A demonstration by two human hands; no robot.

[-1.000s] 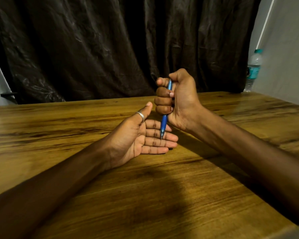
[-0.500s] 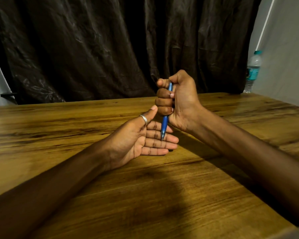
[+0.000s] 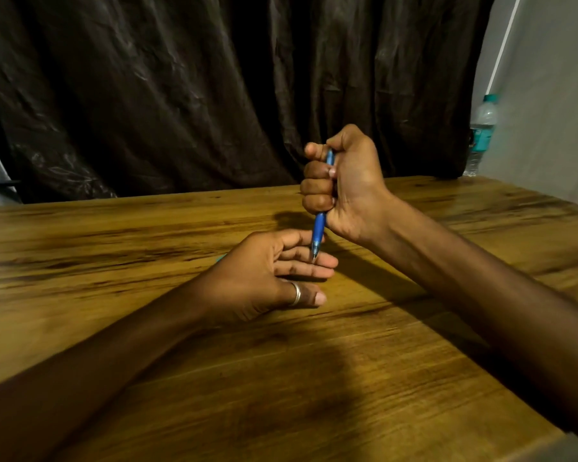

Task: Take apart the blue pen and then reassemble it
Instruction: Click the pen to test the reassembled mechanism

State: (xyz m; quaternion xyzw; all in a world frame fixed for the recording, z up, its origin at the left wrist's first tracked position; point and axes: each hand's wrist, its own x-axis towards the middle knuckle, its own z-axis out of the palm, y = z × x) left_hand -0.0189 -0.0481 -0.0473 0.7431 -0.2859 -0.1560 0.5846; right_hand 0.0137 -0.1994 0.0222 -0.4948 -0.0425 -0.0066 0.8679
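Note:
My right hand (image 3: 344,185) is closed in a fist around the blue pen (image 3: 318,231), which stands nearly upright with its silver tip pointing down. The thumb presses on the pen's top end. The tip touches or nearly touches the fingers of my left hand (image 3: 267,278), which lies just below, turned palm-down with fingers loosely spread and a silver ring on the thumb. The left hand holds nothing that I can see. A small teal sliver (image 3: 220,259) shows at its far edge, too small to identify. Most of the pen's barrel is hidden inside the fist.
A wooden table (image 3: 281,378) fills the lower view. A dark curtain (image 3: 214,95) hangs behind it. A clear water bottle (image 3: 481,131) with a teal cap and label stands at the table's far right corner by a pale wall.
My left hand has rolled from palm-up to palm-down under the pen tip, thumb now nearest me. The right fist and pen have stayed almost in place.

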